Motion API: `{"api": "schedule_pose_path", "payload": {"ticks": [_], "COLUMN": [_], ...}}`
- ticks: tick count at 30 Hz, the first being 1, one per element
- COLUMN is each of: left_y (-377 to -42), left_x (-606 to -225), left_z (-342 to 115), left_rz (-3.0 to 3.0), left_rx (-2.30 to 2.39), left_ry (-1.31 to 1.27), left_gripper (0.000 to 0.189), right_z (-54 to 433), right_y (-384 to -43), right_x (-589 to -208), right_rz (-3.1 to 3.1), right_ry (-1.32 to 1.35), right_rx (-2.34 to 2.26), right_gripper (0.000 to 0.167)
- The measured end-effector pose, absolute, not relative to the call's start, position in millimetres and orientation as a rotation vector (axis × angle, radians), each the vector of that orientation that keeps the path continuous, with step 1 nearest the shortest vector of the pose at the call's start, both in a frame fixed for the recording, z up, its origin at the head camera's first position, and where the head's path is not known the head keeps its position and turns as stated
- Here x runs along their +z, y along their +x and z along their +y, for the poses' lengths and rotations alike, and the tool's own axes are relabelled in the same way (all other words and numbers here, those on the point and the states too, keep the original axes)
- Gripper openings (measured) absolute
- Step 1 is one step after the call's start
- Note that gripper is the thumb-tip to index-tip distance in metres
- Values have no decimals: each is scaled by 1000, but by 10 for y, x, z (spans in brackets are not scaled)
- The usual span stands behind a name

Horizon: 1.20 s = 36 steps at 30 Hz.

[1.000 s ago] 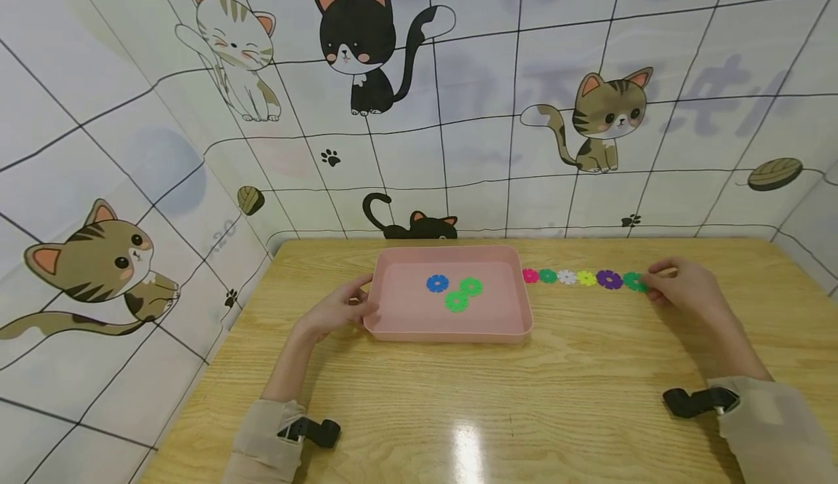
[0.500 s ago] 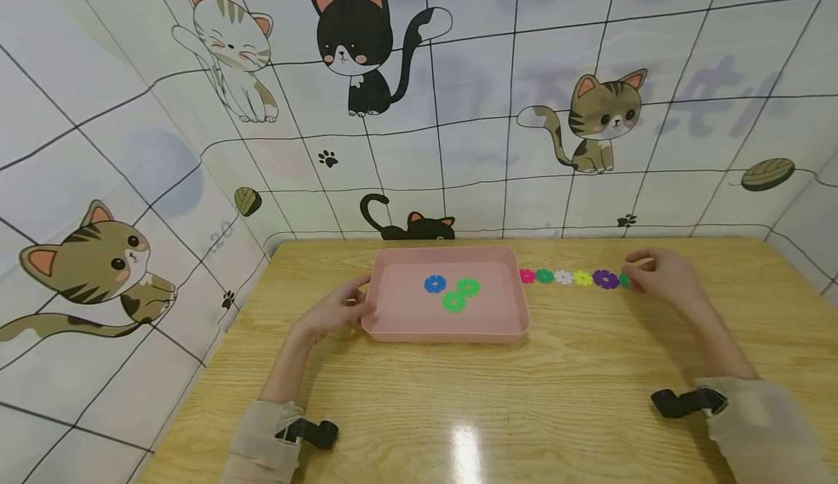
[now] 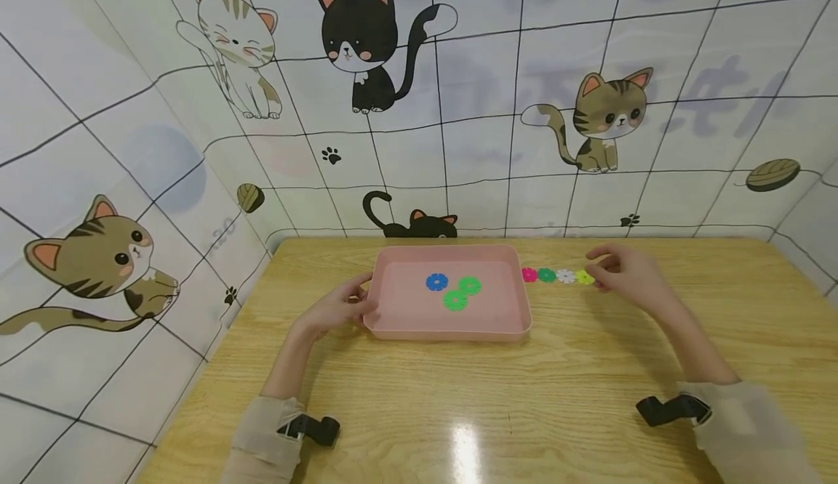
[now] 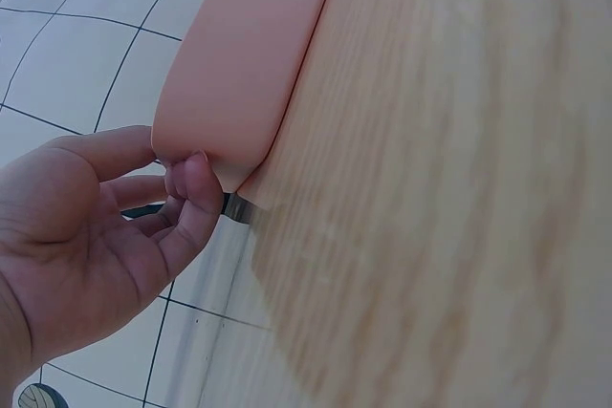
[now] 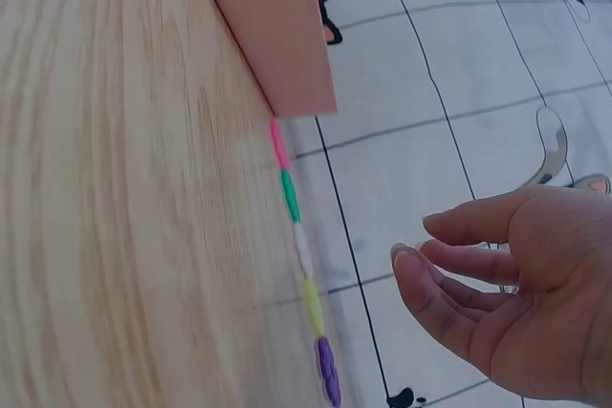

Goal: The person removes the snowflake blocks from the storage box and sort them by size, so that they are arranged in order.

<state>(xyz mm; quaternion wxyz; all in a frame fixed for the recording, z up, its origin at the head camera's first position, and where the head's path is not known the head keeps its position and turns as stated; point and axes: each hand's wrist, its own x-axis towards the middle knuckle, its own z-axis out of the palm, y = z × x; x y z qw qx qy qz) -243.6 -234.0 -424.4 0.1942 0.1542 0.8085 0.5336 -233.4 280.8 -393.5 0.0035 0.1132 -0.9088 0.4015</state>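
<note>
My left hand point(image 3: 337, 306) holds the left end of a pink tray point(image 3: 452, 335); in the left wrist view, its fingers and thumb pinch the tray's wall near a corner. Inside the tray lie a blue snowflake disc point(image 3: 436, 282) and two green snowflake discs point(image 3: 455, 300). From the tray's right side runs a row of flat discs: pink point(image 3: 529, 274), green point(image 3: 546, 275), white point(image 3: 565, 276), yellow point(image 3: 585, 276) and purple point(image 5: 328, 370). Above the row's right part hovers my right hand point(image 3: 631, 276), fingers loosely bent and holding nothing; it hides the farther discs in the head view.
A wooden table point(image 3: 511, 397) carries everything. Close behind it stands a white wall point(image 3: 484, 142) with a grid and cartoon cats, and another wall point(image 3: 78, 367) borders the left side. Each wrist wears a black camera mount point(image 3: 310, 429).
My right hand has let go of the green disc at the row's right end and moved left along the row, over the purple and yellow discs. The left hand stays on the tray.
</note>
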Motion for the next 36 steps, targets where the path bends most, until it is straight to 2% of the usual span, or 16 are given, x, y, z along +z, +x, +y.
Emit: {"api": "schedule_pose_path", "payload": {"ticks": [20, 28, 36], "left_y": [-2463, -2442, -2432], "left_x": [-4220, -4205, -4212], "left_z": [-2330, -2334, -2338], "left_rz": [2258, 2257, 2246], "left_rx": [1497, 1503, 1517], "left_ry": [417, 416, 422], "left_gripper": [68, 68, 68], "right_z": [2009, 1658, 1391], "right_y": [-2321, -2370, -2461], "right_x": [-3907, -3970, -4116], "right_rz": [-2743, -2686, -2758], "right_ry": [662, 810, 845], "right_rx": [1229, 1277, 1353], "right_gripper": [22, 20, 23]}}
